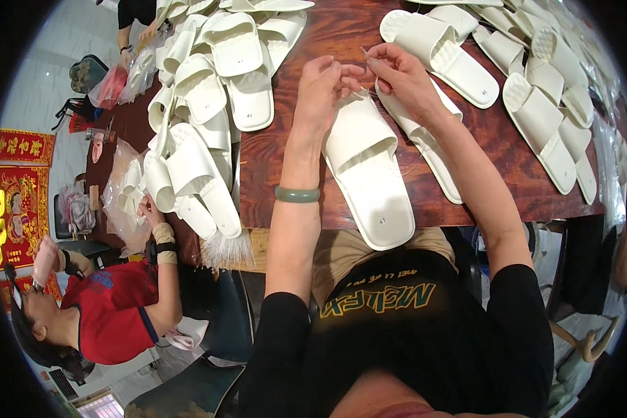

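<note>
Left hand and right hand pinch fingers tight, on what I can't tell! This white slipper looks light, bendy; grab the sole's edge.

toward the left edge of the dark table lie a pink plastic bag and a clear plastic bag, with a dark chair beyond that edge. a person in a red shirt sits by the near left corner, red posters showing farther left. past the near right corner of the wood-grained worktop is a curved wooden piece.
</note>
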Motion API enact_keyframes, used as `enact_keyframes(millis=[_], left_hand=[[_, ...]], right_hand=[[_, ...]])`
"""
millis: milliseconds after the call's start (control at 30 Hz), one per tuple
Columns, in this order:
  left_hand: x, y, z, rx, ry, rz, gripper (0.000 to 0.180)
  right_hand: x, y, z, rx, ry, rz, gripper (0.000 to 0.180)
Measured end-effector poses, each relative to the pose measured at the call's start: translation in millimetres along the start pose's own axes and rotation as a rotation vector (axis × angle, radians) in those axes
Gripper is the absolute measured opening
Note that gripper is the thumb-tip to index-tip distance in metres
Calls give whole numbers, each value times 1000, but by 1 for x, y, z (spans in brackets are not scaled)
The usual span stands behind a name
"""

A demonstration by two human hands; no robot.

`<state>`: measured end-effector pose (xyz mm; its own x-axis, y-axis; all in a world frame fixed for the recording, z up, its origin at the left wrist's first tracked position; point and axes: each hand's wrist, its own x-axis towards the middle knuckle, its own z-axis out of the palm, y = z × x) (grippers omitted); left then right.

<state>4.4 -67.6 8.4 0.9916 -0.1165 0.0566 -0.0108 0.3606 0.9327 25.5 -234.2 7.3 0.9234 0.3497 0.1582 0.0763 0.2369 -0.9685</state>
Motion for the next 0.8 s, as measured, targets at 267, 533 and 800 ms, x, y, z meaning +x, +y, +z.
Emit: enact_keyframes(millis=[267, 533, 800], left_hand=[[-1, 0, 8, 34, 11, 56, 18], [-3, -2, 10, 160, 80, 96, 13], [-2, -5, 7, 196, 61, 88, 13]], right_hand=[[-4, -4, 5, -47, 78, -85, 18], [-5, 1, 4, -342, 140, -278, 17], [-3, 7, 1, -369, 129, -271, 18]])
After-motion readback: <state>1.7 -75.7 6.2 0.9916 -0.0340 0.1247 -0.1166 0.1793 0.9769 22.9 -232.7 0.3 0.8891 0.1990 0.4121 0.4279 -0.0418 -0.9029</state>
